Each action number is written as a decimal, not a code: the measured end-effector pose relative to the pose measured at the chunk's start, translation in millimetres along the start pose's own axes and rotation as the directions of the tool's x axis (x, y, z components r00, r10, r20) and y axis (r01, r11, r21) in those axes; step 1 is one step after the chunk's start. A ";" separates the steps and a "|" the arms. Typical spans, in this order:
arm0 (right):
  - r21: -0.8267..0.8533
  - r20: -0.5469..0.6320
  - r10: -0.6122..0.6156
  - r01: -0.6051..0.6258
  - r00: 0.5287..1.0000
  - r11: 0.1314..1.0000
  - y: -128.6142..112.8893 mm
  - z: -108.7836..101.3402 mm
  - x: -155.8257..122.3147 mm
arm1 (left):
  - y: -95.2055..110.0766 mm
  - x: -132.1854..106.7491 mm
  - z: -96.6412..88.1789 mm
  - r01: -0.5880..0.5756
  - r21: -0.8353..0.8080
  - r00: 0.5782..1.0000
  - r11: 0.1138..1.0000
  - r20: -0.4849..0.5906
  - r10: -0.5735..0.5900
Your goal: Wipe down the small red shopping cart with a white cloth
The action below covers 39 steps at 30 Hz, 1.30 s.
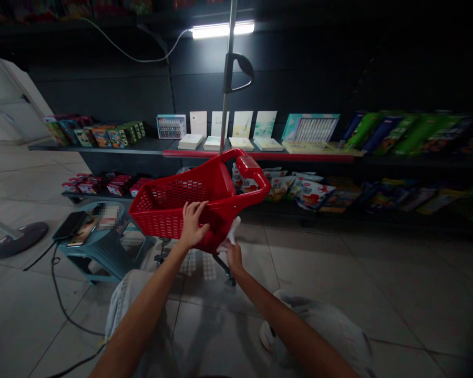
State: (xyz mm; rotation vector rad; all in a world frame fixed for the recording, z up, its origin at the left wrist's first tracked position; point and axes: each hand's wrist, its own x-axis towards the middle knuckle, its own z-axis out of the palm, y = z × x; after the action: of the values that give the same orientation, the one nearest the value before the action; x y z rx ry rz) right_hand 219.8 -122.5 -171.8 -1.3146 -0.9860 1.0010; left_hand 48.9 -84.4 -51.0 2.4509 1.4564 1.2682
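Observation:
A red plastic shopping basket on wheels (169, 205) stands tilted in front of me on the tiled floor. My left hand (192, 223) grips its near rim, fingers curled over the edge. My right hand (233, 253) is below the basket's right side, closed on a white cloth (232, 231) pressed against the red plastic. A metal pole with a black handle (236, 73) rises behind the basket. My knees show at the bottom.
A teal stool (102, 247) at the left carries a dark phone (69, 224) and cards. Cables trail on the floor. Dark shelves (142, 148) behind hold books, boxes and snack bags. A fan base (18, 237) sits far left.

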 end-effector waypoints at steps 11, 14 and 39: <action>0.133 -0.170 -0.135 0.159 0.976 0.978 -87.6 -10.9 4.8 | 13.0 -6.2 1.6 -0.058 0.146 0.998 0.987 0.033 0.054; 0.104 -0.200 -0.104 0.126 0.974 0.987 -78.5 -5.8 8.2 | 16.0 -6.2 3.5 -0.060 0.155 0.998 0.986 0.027 0.057; 0.307 -0.225 0.113 -0.040 0.968 0.951 -63.6 6.5 44.3 | 3.8 2.8 5.3 -0.091 0.152 0.994 0.984 0.077 0.080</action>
State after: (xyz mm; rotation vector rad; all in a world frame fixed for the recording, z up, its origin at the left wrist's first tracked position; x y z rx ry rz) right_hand 227.1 -78.6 -108.0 -1.1916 -0.5757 0.9805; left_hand 55.7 -82.6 -51.3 2.6555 1.5013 1.1069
